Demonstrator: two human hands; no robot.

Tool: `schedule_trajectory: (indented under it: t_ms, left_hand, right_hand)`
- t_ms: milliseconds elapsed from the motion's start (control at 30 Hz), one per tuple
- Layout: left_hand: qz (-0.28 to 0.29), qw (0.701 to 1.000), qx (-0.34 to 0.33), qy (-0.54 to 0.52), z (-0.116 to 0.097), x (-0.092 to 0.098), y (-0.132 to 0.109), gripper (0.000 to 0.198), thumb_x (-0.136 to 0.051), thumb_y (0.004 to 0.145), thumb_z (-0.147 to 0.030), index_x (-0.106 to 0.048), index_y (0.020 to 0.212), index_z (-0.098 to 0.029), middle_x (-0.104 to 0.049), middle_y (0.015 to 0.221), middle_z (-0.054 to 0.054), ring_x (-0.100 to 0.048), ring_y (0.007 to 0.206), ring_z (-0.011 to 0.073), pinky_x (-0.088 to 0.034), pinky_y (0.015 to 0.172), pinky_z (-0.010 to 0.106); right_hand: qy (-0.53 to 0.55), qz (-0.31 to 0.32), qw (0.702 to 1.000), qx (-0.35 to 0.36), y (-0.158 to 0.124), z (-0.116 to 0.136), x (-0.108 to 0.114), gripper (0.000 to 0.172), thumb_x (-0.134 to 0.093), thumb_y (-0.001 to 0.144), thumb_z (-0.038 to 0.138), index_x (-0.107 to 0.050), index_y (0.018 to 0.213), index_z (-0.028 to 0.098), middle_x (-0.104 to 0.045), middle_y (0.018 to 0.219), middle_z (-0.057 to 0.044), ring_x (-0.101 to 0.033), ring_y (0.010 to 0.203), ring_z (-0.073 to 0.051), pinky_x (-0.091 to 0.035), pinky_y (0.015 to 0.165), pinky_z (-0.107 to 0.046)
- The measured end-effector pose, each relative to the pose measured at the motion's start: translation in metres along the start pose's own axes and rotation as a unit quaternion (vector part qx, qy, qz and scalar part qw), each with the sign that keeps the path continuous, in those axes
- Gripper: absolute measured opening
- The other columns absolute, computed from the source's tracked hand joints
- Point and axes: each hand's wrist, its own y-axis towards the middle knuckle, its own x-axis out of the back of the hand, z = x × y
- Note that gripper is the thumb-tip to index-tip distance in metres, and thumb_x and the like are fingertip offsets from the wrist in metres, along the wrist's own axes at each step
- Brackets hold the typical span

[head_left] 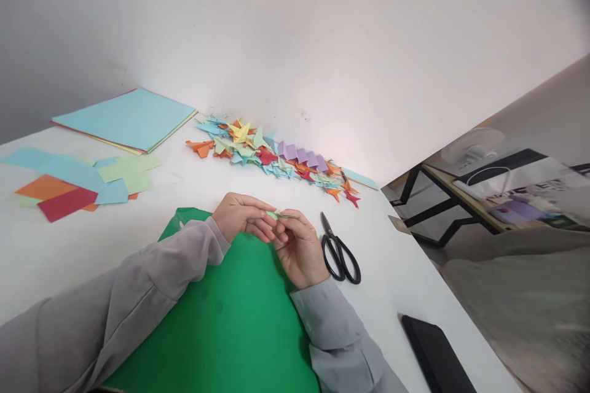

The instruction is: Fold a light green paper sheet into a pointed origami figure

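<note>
Between my two hands is a small piece of folded light green paper [273, 215], mostly covered by fingers. My left hand [242, 216] pinches it from the left with thumb and fingers. From the other side my right hand [302, 249] grips it, fingers curled. Both hands are over a green sheet [230, 319] on the table. Black-handled scissors [338, 252] lie just right of my right hand, blades pointing away. Beyond the hands, a long pile of folded paper figures [267, 153] in several colours runs along the wall.
Loose paper pieces [69, 202] in blue, orange, red and green lie at the left. Behind them is a stack of large coloured sheets [129, 116]. A black phone-like slab [436, 353] rests near the table's right edge. Past that edge stands a black-framed shelf [442, 196].
</note>
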Motion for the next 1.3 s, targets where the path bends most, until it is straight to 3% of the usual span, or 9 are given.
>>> schedule_trajectory:
  t_ms: [200, 333, 633, 1300]
  left_hand:
    - [-0.033, 0.999, -0.039, 0.004, 0.0027, -0.0029, -0.001, 0.018, -0.06, 0.06, -0.004, -0.063, 0.078, -0.006, -0.066, 0.056, 0.007, -0.062, 0.044, 0.0167, -0.052, 0.044, 0.028]
    - [-0.047, 0.997, -0.055, 0.002, 0.0031, -0.0028, 0.0008, 0.013, -0.06, 0.06, -0.003, -0.061, 0.072, -0.006, -0.066, 0.059, 0.006, -0.061, 0.044, 0.0152, -0.052, 0.044, 0.027]
    - [-0.035, 0.996, -0.085, 0.009, 0.0054, -0.0002, 0.0022, 0.016, -0.066, 0.057, -0.009, -0.063, 0.072, -0.007, -0.066, 0.058, 0.005, -0.062, 0.047, 0.0147, -0.052, 0.045, 0.026]
    - [-0.027, 0.999, -0.043, -0.016, 0.0006, 0.0022, 0.0013, 0.009, -0.058, 0.056, -0.003, -0.064, 0.062, -0.005, -0.066, 0.053, 0.009, -0.061, 0.042, 0.0189, -0.05, 0.04, 0.028]
  right_hand:
    - [0.015, 0.014, 1.0, 0.003, 0.0008, 0.0001, 0.0037, 0.01, -0.061, 0.061, 0.01, -0.062, 0.065, 0.019, -0.054, 0.044, 0.005, -0.041, 0.04, -0.004, -0.035, 0.041, -0.014]
    - [0.019, 0.022, 1.0, 0.005, 0.0018, -0.0004, 0.0055, 0.01, -0.062, 0.062, 0.01, -0.062, 0.066, 0.019, -0.055, 0.045, 0.005, -0.043, 0.042, -0.005, -0.037, 0.043, -0.015]
    - [0.002, 0.03, 1.0, 0.008, 0.0013, -0.002, 0.0042, 0.011, -0.066, 0.063, 0.012, -0.065, 0.072, 0.018, -0.057, 0.047, 0.004, -0.045, 0.042, -0.005, -0.039, 0.044, -0.016]
    - [0.033, 0.021, 0.999, -0.018, 0.0015, -0.0019, 0.0057, 0.01, -0.062, 0.06, 0.006, -0.062, 0.062, 0.016, -0.054, 0.044, 0.004, -0.042, 0.041, -0.004, -0.036, 0.04, -0.014]
